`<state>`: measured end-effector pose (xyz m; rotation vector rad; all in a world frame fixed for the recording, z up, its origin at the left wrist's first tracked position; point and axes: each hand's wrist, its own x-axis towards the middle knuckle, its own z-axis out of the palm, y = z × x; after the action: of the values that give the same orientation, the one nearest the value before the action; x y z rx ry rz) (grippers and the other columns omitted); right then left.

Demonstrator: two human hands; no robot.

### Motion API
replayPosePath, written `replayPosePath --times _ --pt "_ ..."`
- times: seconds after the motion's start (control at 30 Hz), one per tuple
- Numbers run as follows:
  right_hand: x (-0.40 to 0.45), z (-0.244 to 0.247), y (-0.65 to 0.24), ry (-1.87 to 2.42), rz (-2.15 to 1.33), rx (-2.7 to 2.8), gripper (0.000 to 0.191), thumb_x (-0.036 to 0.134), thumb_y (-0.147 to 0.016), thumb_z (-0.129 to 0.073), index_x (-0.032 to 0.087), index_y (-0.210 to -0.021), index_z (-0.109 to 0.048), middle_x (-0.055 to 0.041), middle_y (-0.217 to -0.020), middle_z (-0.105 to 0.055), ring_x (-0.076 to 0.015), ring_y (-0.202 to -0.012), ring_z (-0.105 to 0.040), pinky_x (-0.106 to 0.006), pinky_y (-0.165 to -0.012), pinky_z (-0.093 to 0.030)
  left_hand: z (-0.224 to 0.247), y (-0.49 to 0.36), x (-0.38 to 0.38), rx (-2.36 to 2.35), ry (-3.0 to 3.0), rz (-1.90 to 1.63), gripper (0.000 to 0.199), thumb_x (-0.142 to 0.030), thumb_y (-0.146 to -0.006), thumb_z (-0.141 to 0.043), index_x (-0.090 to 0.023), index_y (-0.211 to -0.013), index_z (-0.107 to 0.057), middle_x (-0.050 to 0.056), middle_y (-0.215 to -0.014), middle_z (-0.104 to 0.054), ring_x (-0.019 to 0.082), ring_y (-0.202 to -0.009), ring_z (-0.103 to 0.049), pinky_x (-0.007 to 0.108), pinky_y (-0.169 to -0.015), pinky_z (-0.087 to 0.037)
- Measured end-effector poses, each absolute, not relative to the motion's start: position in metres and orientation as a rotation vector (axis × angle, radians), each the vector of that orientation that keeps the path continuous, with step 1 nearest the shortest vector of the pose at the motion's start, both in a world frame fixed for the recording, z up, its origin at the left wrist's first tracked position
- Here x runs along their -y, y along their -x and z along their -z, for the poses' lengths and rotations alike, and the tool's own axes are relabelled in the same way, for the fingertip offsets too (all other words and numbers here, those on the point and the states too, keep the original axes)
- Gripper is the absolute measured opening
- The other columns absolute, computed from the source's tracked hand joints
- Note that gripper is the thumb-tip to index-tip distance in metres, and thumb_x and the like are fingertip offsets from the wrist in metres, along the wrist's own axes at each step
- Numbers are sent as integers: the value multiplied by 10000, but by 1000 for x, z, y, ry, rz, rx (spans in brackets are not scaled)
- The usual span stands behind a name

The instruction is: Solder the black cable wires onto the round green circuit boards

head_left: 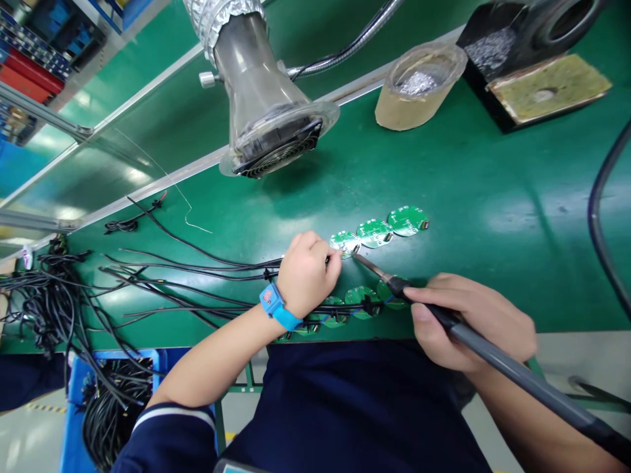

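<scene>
My right hand [470,322] is wrapped round the grey handle of a soldering iron [497,361], whose tip points up and left onto a green circuit board [344,243]. That round board is the leftmost of three in a slanted row on the bench. Closed beside it, my left hand [309,272] pinches a black cable [246,266] that runs in from the left; its wire end is hidden by the fingers. Nearer to me lie several more green boards [362,302] with black cables across them, partly under my left wrist, which wears a blue band [280,307].
A fume extractor [271,105] hangs over the bench. Behind stand a tan cup [411,92] and an iron stand with a yellow sponge [549,89]. Tangled black cables [54,289] lie at left, above a blue bin [73,420]. A thin wire [190,210] dangles at the back.
</scene>
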<state>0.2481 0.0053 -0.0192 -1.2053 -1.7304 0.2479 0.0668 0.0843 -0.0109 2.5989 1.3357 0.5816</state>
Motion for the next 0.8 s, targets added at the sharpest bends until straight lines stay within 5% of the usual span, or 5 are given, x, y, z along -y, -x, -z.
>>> replayPosePath --times 0.8 --pt "-5 18 -242 1292 -284 1684 209 113 -785 -541 227 -955 -579 -5 -674 -559 -128 -578 -543 -281 -518 -455 0 -73 -85 -1447 -2534 -302 169 -219 -856 -499 -154 -714 -564 53 -739 -498 173 -731 -480 298 -713 -433"
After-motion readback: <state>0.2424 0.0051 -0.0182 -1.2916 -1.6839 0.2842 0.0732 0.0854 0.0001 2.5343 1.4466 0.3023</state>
